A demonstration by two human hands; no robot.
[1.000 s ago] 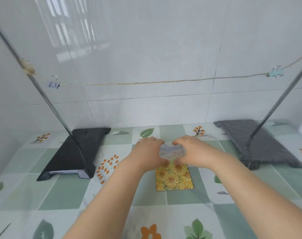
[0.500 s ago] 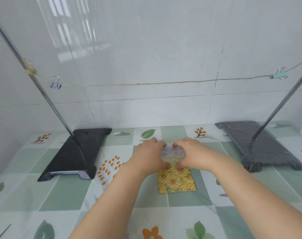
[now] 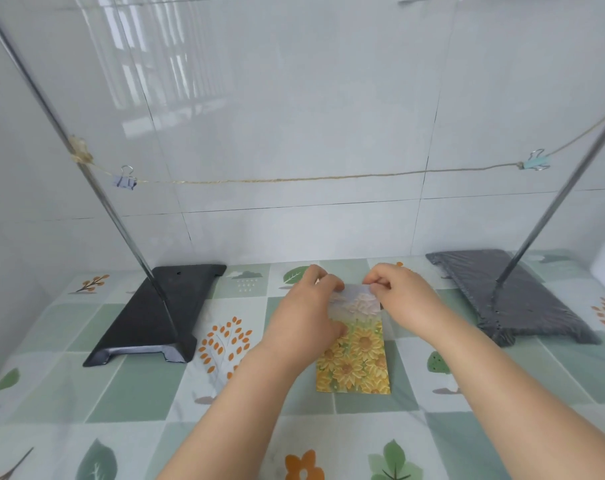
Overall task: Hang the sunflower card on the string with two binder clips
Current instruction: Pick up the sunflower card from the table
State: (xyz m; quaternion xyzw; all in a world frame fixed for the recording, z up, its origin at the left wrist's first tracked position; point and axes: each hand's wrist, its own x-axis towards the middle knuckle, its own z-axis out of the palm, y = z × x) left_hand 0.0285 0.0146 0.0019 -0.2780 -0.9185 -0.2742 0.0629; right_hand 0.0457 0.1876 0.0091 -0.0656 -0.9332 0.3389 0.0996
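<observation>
The sunflower card lies on the patterned tablecloth in the middle, its far end tipped up. My left hand pinches the card's far left corner and covers its left edge. My right hand pinches the far right corner. Above them a thin brown string runs between two slanted metal rods. A purple binder clip hangs on the string near the left rod. A light blue binder clip sits on the string near the right rod.
The left rod rises from a black stand base; the right rod from a grey base. A white tiled wall stands right behind the string. The tablecloth stretches toward me.
Both hands have shifted onto the card's far corners and lifted that end off the cloth. More of the card's pale top shows between the hands now.
</observation>
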